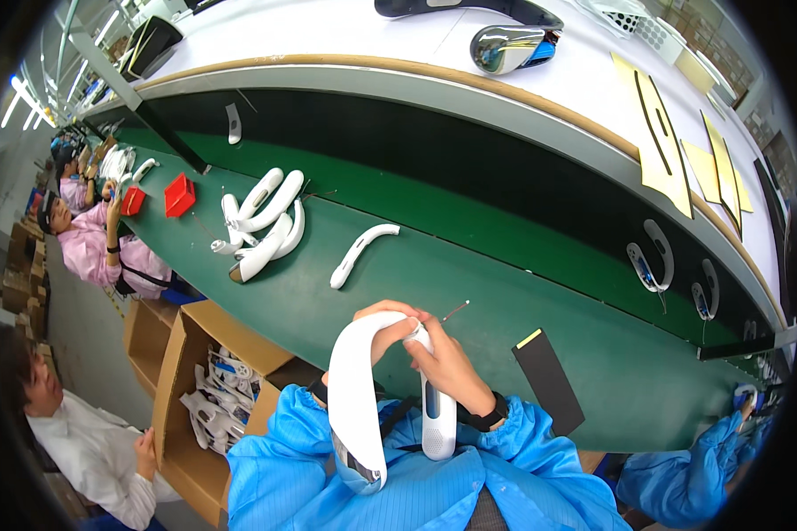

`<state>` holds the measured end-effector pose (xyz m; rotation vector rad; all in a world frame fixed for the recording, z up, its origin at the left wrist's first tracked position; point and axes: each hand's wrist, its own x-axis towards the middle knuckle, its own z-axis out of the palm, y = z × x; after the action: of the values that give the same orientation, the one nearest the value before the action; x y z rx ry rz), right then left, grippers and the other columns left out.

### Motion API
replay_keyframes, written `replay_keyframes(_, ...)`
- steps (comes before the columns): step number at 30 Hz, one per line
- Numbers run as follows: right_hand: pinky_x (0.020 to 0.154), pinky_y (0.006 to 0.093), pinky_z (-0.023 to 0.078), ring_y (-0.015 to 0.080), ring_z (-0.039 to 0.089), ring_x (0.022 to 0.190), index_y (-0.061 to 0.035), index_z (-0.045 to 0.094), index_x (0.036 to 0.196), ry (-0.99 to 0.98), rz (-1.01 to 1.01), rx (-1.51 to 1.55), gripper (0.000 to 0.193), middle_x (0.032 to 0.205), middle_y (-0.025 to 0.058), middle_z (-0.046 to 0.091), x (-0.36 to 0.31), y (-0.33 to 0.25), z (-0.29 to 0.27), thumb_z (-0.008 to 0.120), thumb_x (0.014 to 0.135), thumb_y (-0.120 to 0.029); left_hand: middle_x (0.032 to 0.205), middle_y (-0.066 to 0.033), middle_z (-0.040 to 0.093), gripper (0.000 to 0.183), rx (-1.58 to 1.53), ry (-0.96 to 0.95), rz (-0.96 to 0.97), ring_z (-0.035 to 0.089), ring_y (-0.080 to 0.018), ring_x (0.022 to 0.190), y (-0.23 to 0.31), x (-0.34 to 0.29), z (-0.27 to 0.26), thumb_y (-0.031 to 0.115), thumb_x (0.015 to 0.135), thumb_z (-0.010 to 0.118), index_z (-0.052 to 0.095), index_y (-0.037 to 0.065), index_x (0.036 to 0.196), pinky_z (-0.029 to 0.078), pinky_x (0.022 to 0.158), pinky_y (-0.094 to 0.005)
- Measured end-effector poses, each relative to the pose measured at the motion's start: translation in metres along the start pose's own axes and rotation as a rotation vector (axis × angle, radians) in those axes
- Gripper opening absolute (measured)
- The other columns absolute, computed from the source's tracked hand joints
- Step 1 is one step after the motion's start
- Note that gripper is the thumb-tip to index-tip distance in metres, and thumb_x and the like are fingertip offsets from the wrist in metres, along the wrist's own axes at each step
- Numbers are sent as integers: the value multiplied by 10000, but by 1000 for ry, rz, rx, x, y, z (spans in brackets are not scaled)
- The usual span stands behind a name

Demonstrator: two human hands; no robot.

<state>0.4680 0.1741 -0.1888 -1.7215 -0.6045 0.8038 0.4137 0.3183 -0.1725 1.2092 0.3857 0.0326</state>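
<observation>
Head view, hands gripping white curved casing, any lettering unreadable

Long green workbench, white-topped shelf above, grey floor, bright ceiling tubes

At the near edge of the bench, the left hand holds the curved housing, the right hand the slim arm right of it. Right of both lies a flat strip. Ahead-left lie 1 handle, a pile of parts, then 2 trays. A carton stands left.
</observation>
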Motion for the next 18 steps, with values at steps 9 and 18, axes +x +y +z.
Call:
replay_keyframes(9,620,316,489,218,637,702,6,496,1153,56,78,255,386,875,149,616,-19,39,-2,561,877,-255,890,-89,623,121,-44,13,-151,569,-154,862,-19,-5,24,66,812,571,578,-2,912,424,791,-249)
replay_keyframes(18,551,257,407,107,500,652,-2,611,871,861,199,-5,103,756,26,558,-119,145,-112,605,832,-97,1229,-215,482,522,542,-327,403,435,-339,1169,-142,40,131,289,814,592,460,16,1240,309,1007,-435)
